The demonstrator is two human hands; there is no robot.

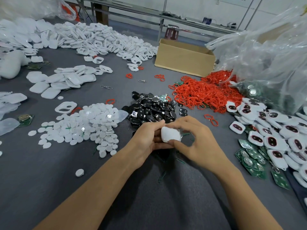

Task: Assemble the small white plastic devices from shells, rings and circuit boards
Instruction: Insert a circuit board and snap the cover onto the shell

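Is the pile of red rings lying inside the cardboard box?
No, the pile of red rings lies on the grey table, in front of the cardboard box.

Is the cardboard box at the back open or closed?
Open: the cardboard box has no top covering, and its inner wall shows. Contents hidden.

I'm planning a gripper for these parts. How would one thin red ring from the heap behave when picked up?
A thin red ring likely flexes: loose ones lie in uneven, kinked loops. Being so slender, it is probably very light. In the red heap they interlace, so one may drag neighbours.
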